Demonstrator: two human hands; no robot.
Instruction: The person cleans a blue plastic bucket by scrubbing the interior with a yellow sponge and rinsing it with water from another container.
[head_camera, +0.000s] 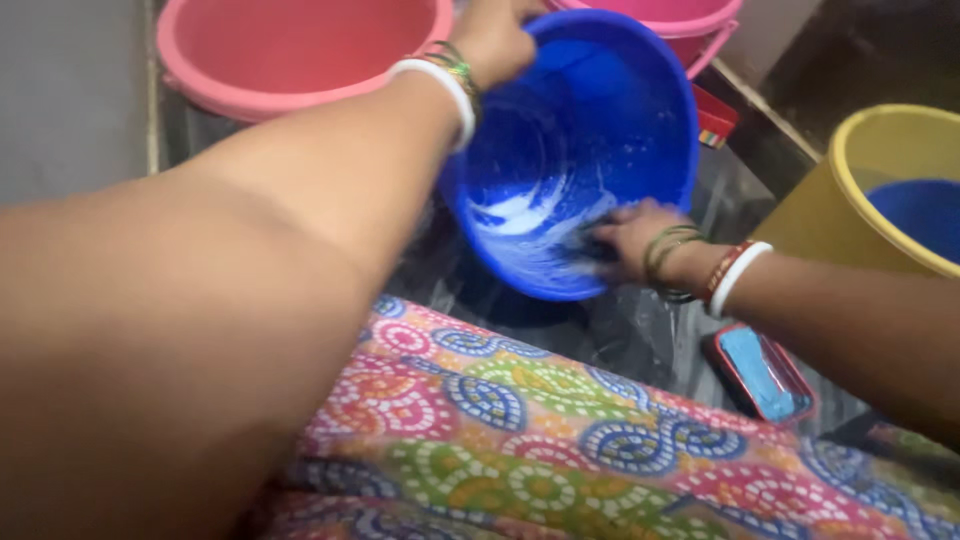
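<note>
A blue plastic bucket (610, 110) is tilted toward me on the wet dark floor, with white soapy foam on its inner wall. My left hand (495, 40) grips its far rim at the top and holds it tilted. My right hand (630, 240) is inside the lower lip, pressed against the foamy wall; whatever it holds is hidden under the fingers. Both wrists wear bangles.
A pink tub (290, 50) stands at the back left and another pink bucket (690, 20) behind the blue one. A yellow bucket (860, 190) with a blue vessel (925, 215) inside is on the right. A red soap dish (765, 372) with a blue bar lies near my right forearm. My patterned garment (560, 440) fills the foreground.
</note>
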